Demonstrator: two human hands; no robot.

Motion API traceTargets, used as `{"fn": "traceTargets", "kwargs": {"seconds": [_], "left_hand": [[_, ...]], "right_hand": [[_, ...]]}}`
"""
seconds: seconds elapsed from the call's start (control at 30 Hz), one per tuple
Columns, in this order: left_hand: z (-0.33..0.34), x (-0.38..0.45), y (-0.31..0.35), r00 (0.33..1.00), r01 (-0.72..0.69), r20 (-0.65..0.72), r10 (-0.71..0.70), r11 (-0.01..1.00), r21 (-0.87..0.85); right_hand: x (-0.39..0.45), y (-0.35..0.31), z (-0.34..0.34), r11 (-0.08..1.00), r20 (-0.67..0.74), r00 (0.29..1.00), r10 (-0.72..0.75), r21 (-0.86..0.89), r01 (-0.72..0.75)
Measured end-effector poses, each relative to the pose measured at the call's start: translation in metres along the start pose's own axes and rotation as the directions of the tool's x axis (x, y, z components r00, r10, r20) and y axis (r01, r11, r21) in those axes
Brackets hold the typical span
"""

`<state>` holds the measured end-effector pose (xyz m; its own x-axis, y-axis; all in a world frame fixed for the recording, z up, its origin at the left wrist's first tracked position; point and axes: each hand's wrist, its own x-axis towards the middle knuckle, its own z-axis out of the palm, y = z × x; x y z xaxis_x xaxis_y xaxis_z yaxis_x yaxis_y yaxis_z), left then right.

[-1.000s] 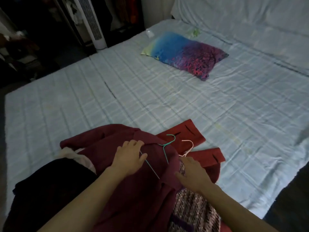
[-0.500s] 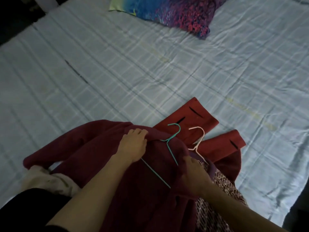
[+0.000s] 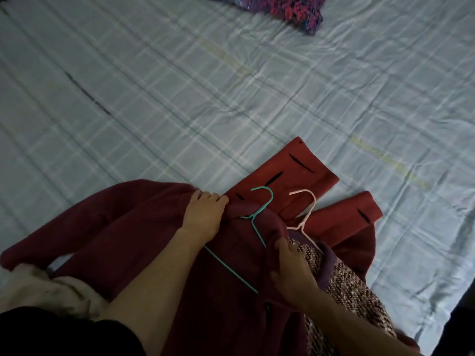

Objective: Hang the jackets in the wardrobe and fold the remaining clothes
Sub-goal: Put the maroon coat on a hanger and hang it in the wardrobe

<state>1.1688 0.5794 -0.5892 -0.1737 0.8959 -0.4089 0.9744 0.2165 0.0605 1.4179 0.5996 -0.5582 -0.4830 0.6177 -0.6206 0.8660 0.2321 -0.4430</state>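
Note:
A dark maroon jacket (image 3: 128,227) lies spread on the bed's near side. My left hand (image 3: 204,214) grips its fabric at the collar, beside the hook of a teal wire hanger (image 3: 258,217) that lies on the jacket. My right hand (image 3: 290,271) holds the jacket's other edge near the hanger's lower bar. A pink hanger (image 3: 305,214) rests to the right on a tweed garment with a purple collar (image 3: 341,283). Under both lies a red garment (image 3: 295,173) with dark slits.
The pale blue checked bedsheet (image 3: 180,86) stretches ahead. A blue and pink pillow (image 3: 288,6) sits at the top edge. A cream cloth (image 3: 38,289) and a black garment (image 3: 59,335) lie at the lower left. The bed's edge runs along the lower right.
My view has tilted down and closer to the clothes. My left hand has curled tighter on the jacket collar; my right hand has closed on the jacket's edge.

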Motion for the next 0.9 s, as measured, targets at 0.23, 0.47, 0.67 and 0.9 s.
{"fn": "traceTargets", "kwargs": {"seconds": [0.23, 0.47, 0.67, 0.9], "left_hand": [[-0.028, -0.050, -0.005, 0.985, -0.021, -0.172, 0.022, 1.000, 0.010], [-0.097, -0.107, -0.012, 0.898, 0.039, -0.438, -0.026, 0.999, 0.020], [-0.173, -0.162, -0.006, 0.837, 0.079, -0.544, -0.047, 0.996, 0.035], [-0.260, -0.249, 0.013, 0.701, 0.184, -0.704, -0.117, 0.983, 0.019]], "right_hand": [[-0.011, -0.005, -0.005, 0.990, -0.058, 0.996, -0.072, 0.115, 0.078], [-0.045, -0.035, -0.038, 0.937, -0.233, 0.943, -0.239, 0.198, 0.287], [-0.100, -0.068, -0.087, 0.866, -0.368, 0.842, -0.393, 0.159, 0.474], [-0.170, -0.107, -0.148, 0.741, -0.539, 0.653, -0.532, 0.076, 0.667]]}}
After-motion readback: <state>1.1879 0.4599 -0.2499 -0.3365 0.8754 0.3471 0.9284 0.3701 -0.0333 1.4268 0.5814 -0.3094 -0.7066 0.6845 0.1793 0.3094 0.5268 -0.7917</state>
